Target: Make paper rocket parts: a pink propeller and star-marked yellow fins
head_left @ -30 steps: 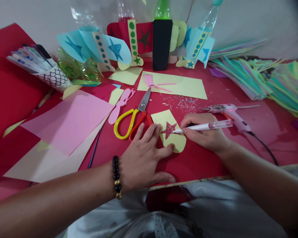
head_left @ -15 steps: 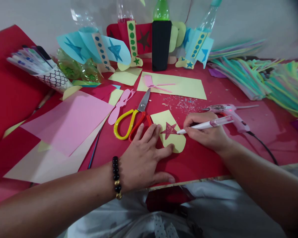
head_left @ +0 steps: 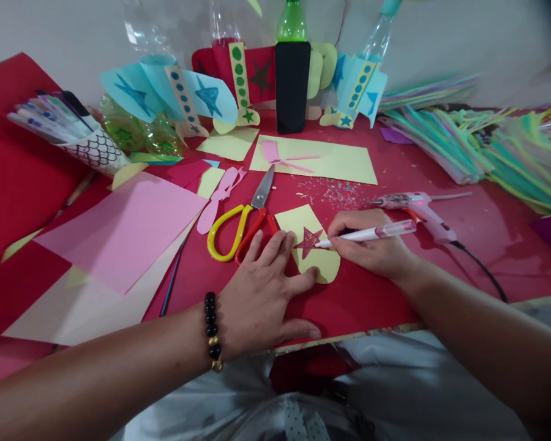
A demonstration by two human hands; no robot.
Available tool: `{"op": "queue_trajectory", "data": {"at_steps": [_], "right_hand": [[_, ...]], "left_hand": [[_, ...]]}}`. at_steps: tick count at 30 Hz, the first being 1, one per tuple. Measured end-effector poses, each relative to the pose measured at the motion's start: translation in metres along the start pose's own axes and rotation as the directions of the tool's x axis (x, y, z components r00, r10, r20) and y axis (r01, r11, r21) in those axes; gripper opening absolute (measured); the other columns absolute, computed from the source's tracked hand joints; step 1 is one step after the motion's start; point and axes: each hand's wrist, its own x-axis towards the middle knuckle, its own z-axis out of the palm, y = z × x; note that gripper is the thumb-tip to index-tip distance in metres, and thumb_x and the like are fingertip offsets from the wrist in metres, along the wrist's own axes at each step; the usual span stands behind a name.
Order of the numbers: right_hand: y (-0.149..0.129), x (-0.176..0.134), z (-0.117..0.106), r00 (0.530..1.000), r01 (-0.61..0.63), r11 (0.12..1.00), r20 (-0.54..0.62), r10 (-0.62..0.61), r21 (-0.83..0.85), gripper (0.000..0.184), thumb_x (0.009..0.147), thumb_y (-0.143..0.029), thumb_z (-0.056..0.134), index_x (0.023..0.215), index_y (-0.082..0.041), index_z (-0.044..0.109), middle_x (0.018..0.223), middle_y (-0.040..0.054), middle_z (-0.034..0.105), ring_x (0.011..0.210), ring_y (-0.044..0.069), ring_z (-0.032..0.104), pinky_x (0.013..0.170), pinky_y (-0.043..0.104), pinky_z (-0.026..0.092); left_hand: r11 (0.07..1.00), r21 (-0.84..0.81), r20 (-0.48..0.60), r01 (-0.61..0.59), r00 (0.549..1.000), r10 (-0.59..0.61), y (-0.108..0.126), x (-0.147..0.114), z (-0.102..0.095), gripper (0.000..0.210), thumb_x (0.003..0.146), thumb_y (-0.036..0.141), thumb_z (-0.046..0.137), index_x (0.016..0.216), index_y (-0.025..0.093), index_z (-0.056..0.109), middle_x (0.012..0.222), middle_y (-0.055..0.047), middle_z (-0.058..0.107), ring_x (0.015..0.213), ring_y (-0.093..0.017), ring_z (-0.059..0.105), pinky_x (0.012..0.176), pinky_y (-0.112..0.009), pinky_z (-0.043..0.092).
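My right hand (head_left: 371,242) grips a white marker pen (head_left: 365,235), its tip touching a dark red star (head_left: 310,243) on a pale yellow paper piece (head_left: 328,269). That piece has one rounded end and lies on the red table. With fingers spread flat, my left hand (head_left: 266,291) rests at the paper's left edge, index and thumb side over it. Scissors (head_left: 260,197) with one yellow and one red handle lie just beyond; my left fingertips are by the red handle and partly hide it.
A hot glue gun (head_left: 417,208) lies right of my right hand. Pink paper (head_left: 123,226) covers other sheets at left, near a pen holder (head_left: 96,147). Along the back stand decorated bottles and a black phone (head_left: 292,86). Pipe cleaners (head_left: 445,141) spread at far right.
The pen tip has shifted slightly left over the star, my right hand moving with it. The whole view has drifted a little; my left hand stays flat in place.
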Motion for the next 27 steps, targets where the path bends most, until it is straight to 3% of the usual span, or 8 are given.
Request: {"op": "queue_trajectory", "data": {"at_steps": [9, 13, 16, 22, 27], "right_hand": [[0.004, -0.001, -0.003, 0.999, -0.026, 0.999, -0.039, 0.027, 0.027, 0.013, 0.077, -0.015, 0.057, 0.065, -0.018, 0.059, 0.055, -0.0027, 0.057, 0.047, 0.009, 0.047, 0.045, 0.023, 0.034], [0.011, 0.002, -0.004, 0.968, -0.045, 0.998, -0.246, 0.055, 0.045, 0.012, 0.086, -0.022, 0.059, 0.076, -0.018, 0.065, 0.069, 0.0003, 0.064, 0.061, 0.013, 0.057, 0.056, 0.026, 0.043], [0.020, 0.005, -0.005, 0.935, -0.084, 0.987, -0.332, 0.124, 0.134, 0.015, 0.089, -0.030, 0.060, 0.093, -0.018, 0.067, 0.073, 0.0013, 0.067, 0.057, 0.012, 0.058, 0.054, 0.026, 0.045], [0.032, 0.006, -0.004, 0.906, -0.121, 0.951, -0.360, 0.223, 0.286, 0.026, 0.092, -0.041, 0.057, 0.099, -0.018, 0.066, 0.067, 0.0008, 0.068, 0.045, 0.009, 0.055, 0.044, 0.022, 0.042], [0.036, 0.003, -0.006, 0.907, -0.130, 0.954, -0.355, 0.225, 0.270, 0.029, 0.090, -0.044, 0.057, 0.094, -0.017, 0.066, 0.062, -0.0012, 0.065, 0.042, 0.008, 0.052, 0.045, 0.020, 0.041]], "left_hand": [[1.000, -0.003, 0.007, 0.004, 1.000, -0.004, 0.000, 0.000, -0.001, 0.078, 0.077, 0.083, 0.043, 0.136, 0.033, 0.050, 0.156, -0.017, 0.026, 0.145, -0.042, 0.017, 0.112, -0.066, 0.014], [1.000, -0.011, 0.004, 0.009, 1.000, -0.009, 0.000, 0.000, -0.001, 0.076, 0.078, 0.083, 0.041, 0.135, 0.034, 0.052, 0.157, -0.016, 0.024, 0.144, -0.043, 0.018, 0.112, -0.066, 0.015], [1.000, -0.006, -0.004, 0.008, 1.000, -0.008, 0.000, -0.001, 0.000, 0.075, 0.078, 0.082, 0.040, 0.135, 0.035, 0.052, 0.157, -0.015, 0.023, 0.144, -0.043, 0.019, 0.113, -0.066, 0.014], [1.000, 0.023, -0.003, 0.000, 1.000, 0.000, 0.003, -0.003, -0.003, 0.071, 0.081, 0.080, 0.040, 0.138, 0.039, 0.049, 0.157, -0.011, 0.026, 0.143, -0.042, 0.021, 0.112, -0.066, 0.016], [0.998, 0.057, -0.035, 0.021, 0.999, -0.019, 0.010, -0.005, -0.010, 0.068, 0.083, 0.076, 0.044, 0.142, 0.042, 0.043, 0.150, -0.009, 0.039, 0.141, -0.039, 0.027, 0.111, -0.066, 0.021]]}}
